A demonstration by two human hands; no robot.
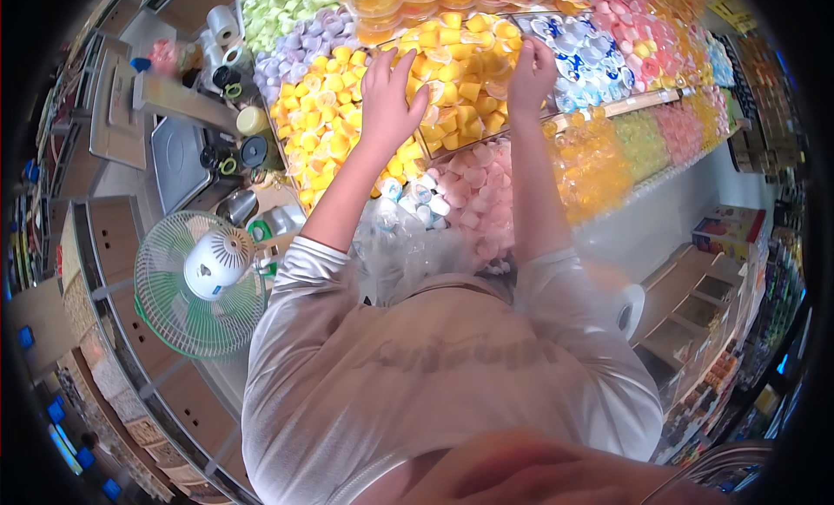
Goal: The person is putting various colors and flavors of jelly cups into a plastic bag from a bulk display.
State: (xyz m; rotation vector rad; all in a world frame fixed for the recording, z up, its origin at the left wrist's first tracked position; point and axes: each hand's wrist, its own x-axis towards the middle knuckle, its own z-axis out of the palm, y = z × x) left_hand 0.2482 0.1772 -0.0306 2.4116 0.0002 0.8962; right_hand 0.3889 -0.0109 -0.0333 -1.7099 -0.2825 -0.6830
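Observation:
My left hand (391, 104) is over the yellow jelly cups, palm down with the fingers apart and nothing seen in it. Just under and beside it lie loose yellow jelly cups (329, 114). Across a clear divider, a second heap of yellow jelly cups (449, 91) fills the space between my hands. My right hand (531, 81) is at the right edge of this heap, its fingers curled close together. Whether something small is pinched there is hidden. White and blue cups (583, 59) lie just right of it. Pink cups (479, 192) are heaped nearer my body.
A clear plastic bag (417, 244) is before my waist. A green-rimmed fan (199, 283) stands at left, near a metal scoop (238, 207) and a scale-like metal tray (181, 163). Purple cups (300, 46) lie far left; bagged orange sweets (583, 169) lie right. Stacked orange tubs (404, 7) are behind.

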